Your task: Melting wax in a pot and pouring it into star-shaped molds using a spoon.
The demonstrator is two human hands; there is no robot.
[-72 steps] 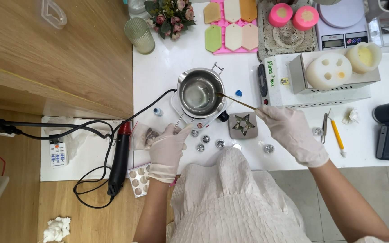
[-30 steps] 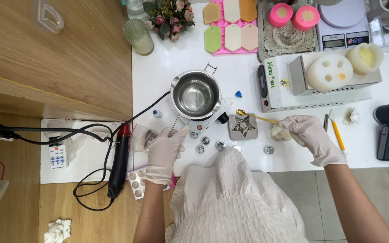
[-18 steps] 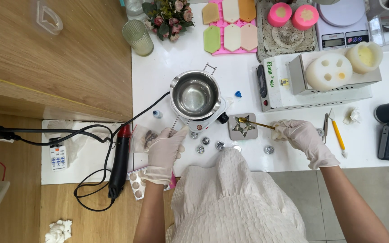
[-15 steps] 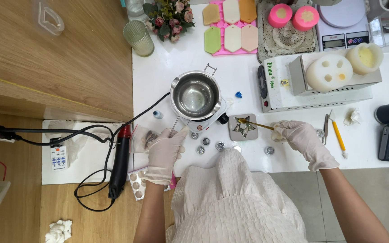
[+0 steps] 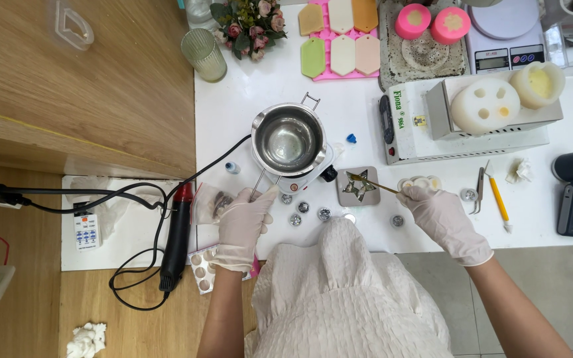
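Beside star mould (image 5: pixel 358 186), melting pot (image 5: pixel 288 138), small tins (image 5: pixel 324 213).

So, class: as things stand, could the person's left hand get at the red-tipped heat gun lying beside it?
Probably yes. The left hand holds the melting pot by its handle, so it must let go first; the heat gun lies close by, nothing between.

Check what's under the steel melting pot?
The steel melting pot sits on a small white hot plate; only its front edge and black knob show. The heating surface is covered.
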